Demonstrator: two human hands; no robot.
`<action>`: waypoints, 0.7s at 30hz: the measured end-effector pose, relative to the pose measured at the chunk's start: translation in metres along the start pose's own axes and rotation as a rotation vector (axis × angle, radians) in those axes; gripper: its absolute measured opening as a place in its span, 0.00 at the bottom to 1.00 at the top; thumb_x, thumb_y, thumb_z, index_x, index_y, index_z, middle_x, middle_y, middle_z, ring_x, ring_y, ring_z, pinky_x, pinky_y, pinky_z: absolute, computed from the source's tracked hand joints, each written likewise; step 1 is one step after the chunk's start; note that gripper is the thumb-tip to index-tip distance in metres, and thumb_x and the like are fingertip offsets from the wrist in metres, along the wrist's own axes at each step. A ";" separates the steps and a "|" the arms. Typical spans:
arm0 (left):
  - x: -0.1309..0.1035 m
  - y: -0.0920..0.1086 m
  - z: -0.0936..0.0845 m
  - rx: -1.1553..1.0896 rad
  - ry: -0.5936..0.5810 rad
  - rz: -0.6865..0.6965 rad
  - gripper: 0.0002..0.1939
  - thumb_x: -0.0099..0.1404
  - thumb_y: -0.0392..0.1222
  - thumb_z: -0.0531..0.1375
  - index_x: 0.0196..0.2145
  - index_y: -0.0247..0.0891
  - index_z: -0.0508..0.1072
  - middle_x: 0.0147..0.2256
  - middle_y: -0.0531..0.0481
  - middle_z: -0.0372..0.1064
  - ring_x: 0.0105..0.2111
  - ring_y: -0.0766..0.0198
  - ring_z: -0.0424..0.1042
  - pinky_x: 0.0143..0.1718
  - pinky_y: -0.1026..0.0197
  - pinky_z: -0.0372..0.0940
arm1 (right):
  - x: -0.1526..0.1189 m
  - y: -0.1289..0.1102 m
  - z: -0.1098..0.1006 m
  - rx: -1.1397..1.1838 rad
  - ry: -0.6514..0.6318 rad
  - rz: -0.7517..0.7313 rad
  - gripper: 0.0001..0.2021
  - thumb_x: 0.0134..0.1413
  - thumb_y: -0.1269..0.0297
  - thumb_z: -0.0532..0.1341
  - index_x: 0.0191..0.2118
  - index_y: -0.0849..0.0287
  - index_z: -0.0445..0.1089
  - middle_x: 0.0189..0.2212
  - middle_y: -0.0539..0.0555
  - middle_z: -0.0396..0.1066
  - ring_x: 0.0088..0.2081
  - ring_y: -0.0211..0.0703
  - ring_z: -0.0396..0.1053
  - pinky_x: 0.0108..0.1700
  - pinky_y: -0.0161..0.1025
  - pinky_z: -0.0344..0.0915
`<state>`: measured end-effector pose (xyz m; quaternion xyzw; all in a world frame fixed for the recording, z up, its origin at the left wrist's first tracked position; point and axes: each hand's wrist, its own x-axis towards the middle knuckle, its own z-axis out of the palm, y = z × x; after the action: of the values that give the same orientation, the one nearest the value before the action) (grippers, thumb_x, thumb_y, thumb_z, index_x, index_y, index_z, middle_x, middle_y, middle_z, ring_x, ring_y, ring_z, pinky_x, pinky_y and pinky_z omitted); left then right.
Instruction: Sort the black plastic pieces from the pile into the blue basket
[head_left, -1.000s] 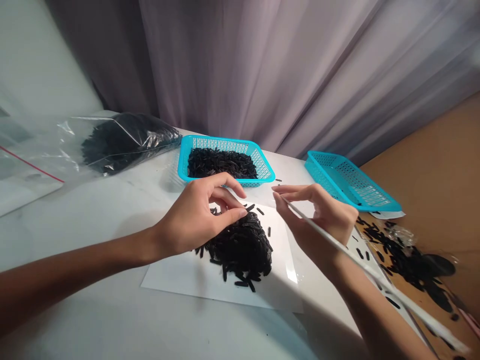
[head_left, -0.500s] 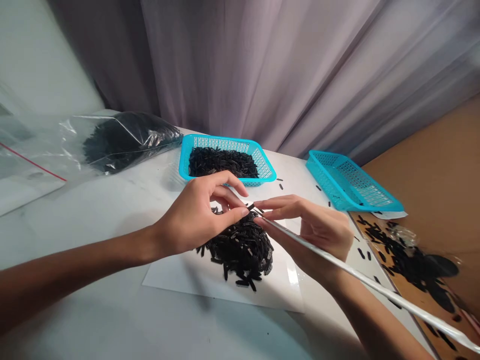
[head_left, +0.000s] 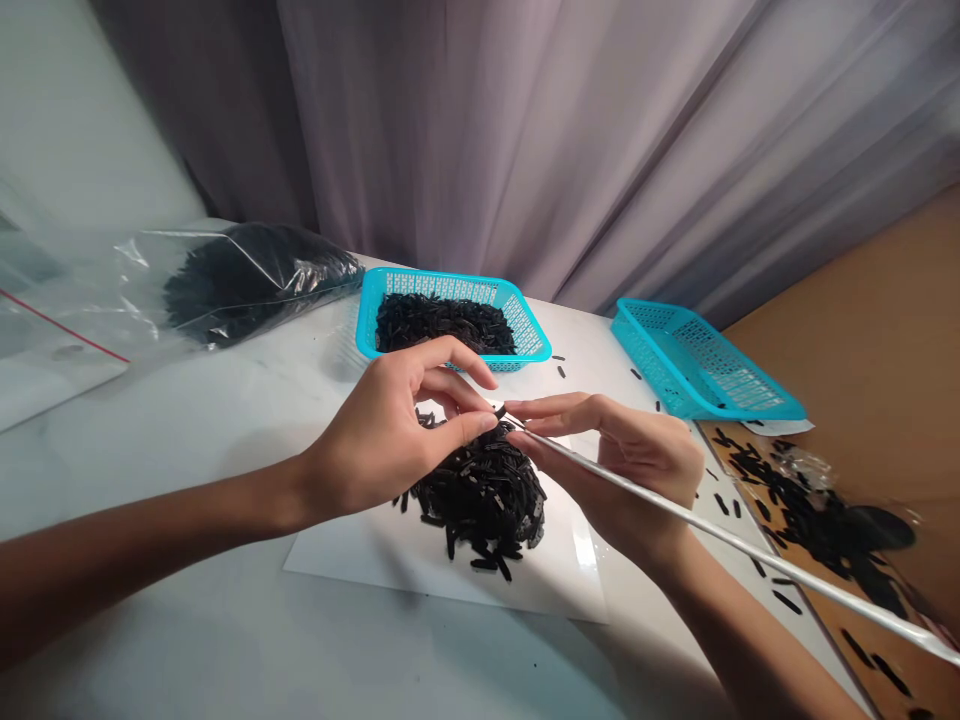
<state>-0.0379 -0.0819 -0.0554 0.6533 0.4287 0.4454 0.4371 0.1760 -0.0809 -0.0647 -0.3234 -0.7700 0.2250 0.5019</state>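
Note:
My left hand [head_left: 390, 430] pinches a small black strip [head_left: 500, 411] between thumb and fingertips, with its index finger arched above. My right hand [head_left: 630, 455] has closed thumb and fingers on the thin end of a long silvery-white rod [head_left: 720, 527], which runs off toward the lower right. Its tip meets the black strip at my left fingertips; the exact contact is too small to make out. Below both hands, a heap of black strips [head_left: 487, 500] lies on a white sheet [head_left: 352, 555].
Behind the hands stands a blue basket [head_left: 540, 355] of black strips. Another blue basket [head_left: 780, 410] is at right. A clear bag [head_left: 255, 280] of black pieces lies at left. Loose black strips [head_left: 810, 520] litter the brown surface at right. A grey curtain [head_left: 450, 130] hangs behind.
The rod's far end has swung slightly upward at the right edge. Both hands stay almost in place, still together at the black strip.

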 end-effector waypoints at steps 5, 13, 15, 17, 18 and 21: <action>0.000 -0.002 0.000 0.015 -0.005 -0.001 0.08 0.64 0.41 0.69 0.39 0.41 0.75 0.33 0.55 0.80 0.37 0.63 0.80 0.39 0.64 0.73 | -0.001 0.000 0.001 -0.031 0.001 -0.052 0.08 0.52 0.75 0.74 0.32 0.58 0.76 0.35 0.53 0.85 0.38 0.45 0.84 0.42 0.40 0.77; 0.000 -0.002 -0.001 0.013 -0.013 -0.006 0.08 0.64 0.40 0.68 0.40 0.41 0.74 0.32 0.54 0.80 0.37 0.63 0.80 0.39 0.63 0.72 | -0.002 -0.003 0.003 -0.114 0.007 -0.112 0.09 0.54 0.76 0.72 0.31 0.58 0.74 0.37 0.54 0.85 0.36 0.42 0.83 0.40 0.39 0.77; 0.001 -0.003 0.000 0.008 -0.014 -0.008 0.08 0.64 0.40 0.68 0.40 0.41 0.74 0.32 0.55 0.80 0.37 0.63 0.80 0.39 0.63 0.72 | -0.002 -0.002 0.003 -0.112 0.007 -0.112 0.09 0.54 0.76 0.72 0.30 0.57 0.74 0.36 0.54 0.85 0.36 0.42 0.83 0.40 0.39 0.77; 0.001 -0.003 0.000 0.005 -0.016 -0.009 0.08 0.64 0.40 0.68 0.40 0.42 0.74 0.32 0.55 0.80 0.37 0.63 0.80 0.39 0.63 0.72 | -0.002 -0.001 0.002 -0.122 0.009 -0.117 0.09 0.53 0.76 0.72 0.30 0.57 0.73 0.36 0.54 0.85 0.36 0.43 0.83 0.40 0.39 0.77; 0.001 -0.004 0.000 0.004 -0.017 -0.010 0.08 0.64 0.40 0.68 0.40 0.42 0.74 0.32 0.55 0.80 0.37 0.64 0.81 0.39 0.64 0.72 | -0.002 0.000 0.002 -0.127 0.011 -0.122 0.09 0.53 0.76 0.72 0.30 0.57 0.73 0.35 0.54 0.84 0.37 0.43 0.83 0.40 0.39 0.77; 0.001 -0.004 0.000 0.005 -0.020 -0.013 0.08 0.64 0.41 0.68 0.40 0.42 0.74 0.33 0.55 0.80 0.38 0.63 0.80 0.40 0.63 0.72 | -0.003 0.000 0.003 -0.134 0.016 -0.126 0.09 0.53 0.76 0.72 0.30 0.57 0.73 0.36 0.54 0.84 0.37 0.44 0.83 0.40 0.39 0.77</action>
<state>-0.0389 -0.0800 -0.0592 0.6561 0.4297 0.4347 0.4427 0.1742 -0.0828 -0.0678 -0.3090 -0.7981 0.1383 0.4985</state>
